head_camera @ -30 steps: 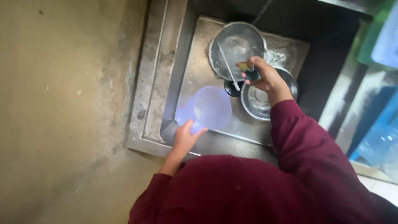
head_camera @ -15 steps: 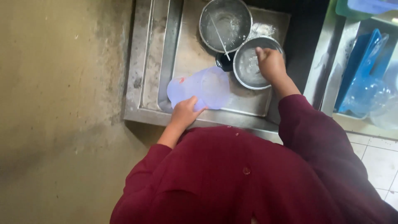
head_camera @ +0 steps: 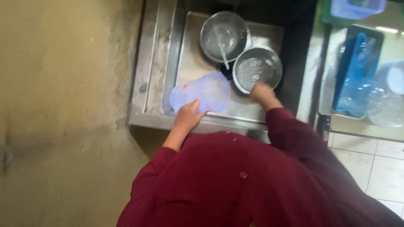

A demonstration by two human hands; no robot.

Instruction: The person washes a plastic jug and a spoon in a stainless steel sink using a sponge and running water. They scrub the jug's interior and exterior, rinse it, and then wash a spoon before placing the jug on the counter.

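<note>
Over the sink, left hand gripping lilac jug, right hand at steel bowl

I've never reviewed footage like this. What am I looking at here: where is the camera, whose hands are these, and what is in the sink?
There is no machine: a person wears the camera on their head, so it looks down over their dark red sleeves. The left hand grips a pale blue translucent plastic jug over a steel sink. The right hand touches the near rim of a small steel bowl. Behind it sits a larger steel bowl with a utensil inside.
</note>
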